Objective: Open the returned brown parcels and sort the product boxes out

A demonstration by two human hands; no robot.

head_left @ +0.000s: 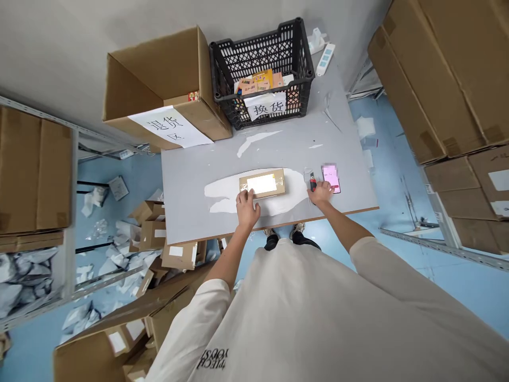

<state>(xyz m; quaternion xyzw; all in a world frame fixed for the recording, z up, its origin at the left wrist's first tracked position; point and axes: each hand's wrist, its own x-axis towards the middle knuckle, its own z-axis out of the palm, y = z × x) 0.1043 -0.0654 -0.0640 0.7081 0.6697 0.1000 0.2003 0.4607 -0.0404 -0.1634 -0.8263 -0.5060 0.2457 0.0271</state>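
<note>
A small brown cardboard box (281, 182) with a white label and clear tape lies on a sheet of white paper (296, 191) on the grey table. My left hand (247, 209) rests its fingertips on the box's near left part, fingers apart and the thumb off to the side. At the right, my right hand (320, 194) has its thumb and fingers around the lower end of a red and black utility knife (313, 183). My other fingers reach the edge of a phone (331, 175) with a pink screen.
Behind stand an open carton (155, 135) with a paper sign and a black plastic crate (260, 114) holding small packets. A power strip (325, 59) lies at the back right. Stacked cartons (433, 79) flank the table; boxes and bags litter the blue floor (397, 175).
</note>
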